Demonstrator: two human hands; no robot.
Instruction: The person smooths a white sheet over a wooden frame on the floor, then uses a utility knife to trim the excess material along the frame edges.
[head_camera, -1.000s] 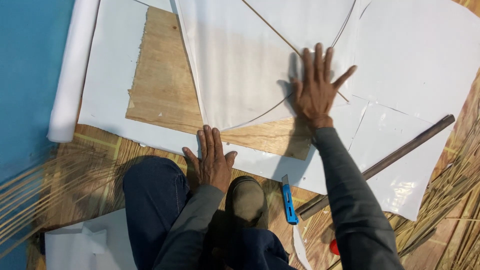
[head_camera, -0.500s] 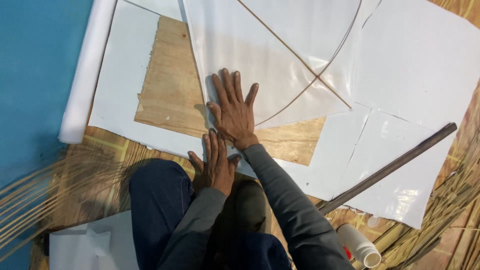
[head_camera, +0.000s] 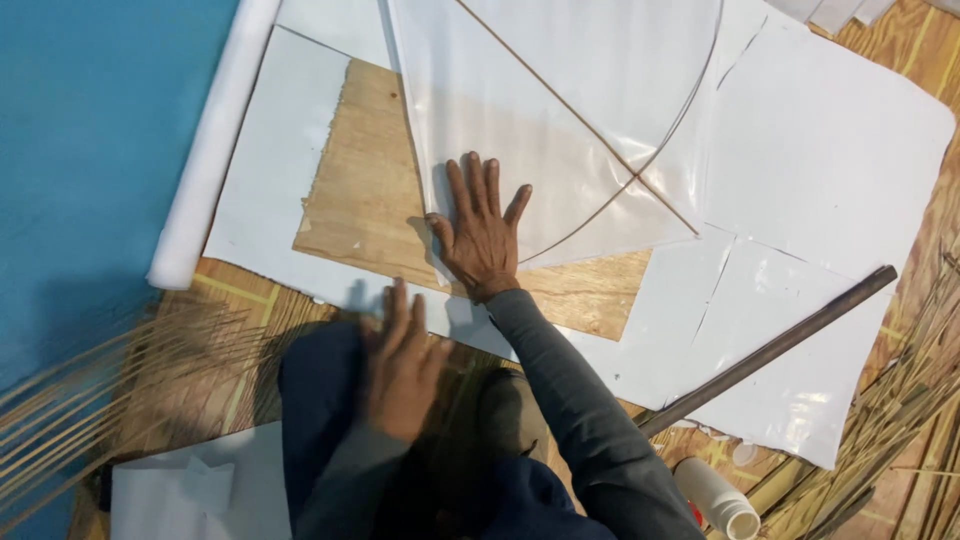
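head cam, right hand (head_camera: 482, 232) flat, fingers spread on plastic sheet (head_camera: 520, 130), left hand (head_camera: 400, 365) blurred, empty

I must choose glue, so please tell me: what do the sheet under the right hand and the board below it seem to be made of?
The sheet under the right hand looks like thin glossy plastic film or coated paper: slightly see-through, with soft sheen. The board looks like unfinished plywood: tan grain, a chipped edge.
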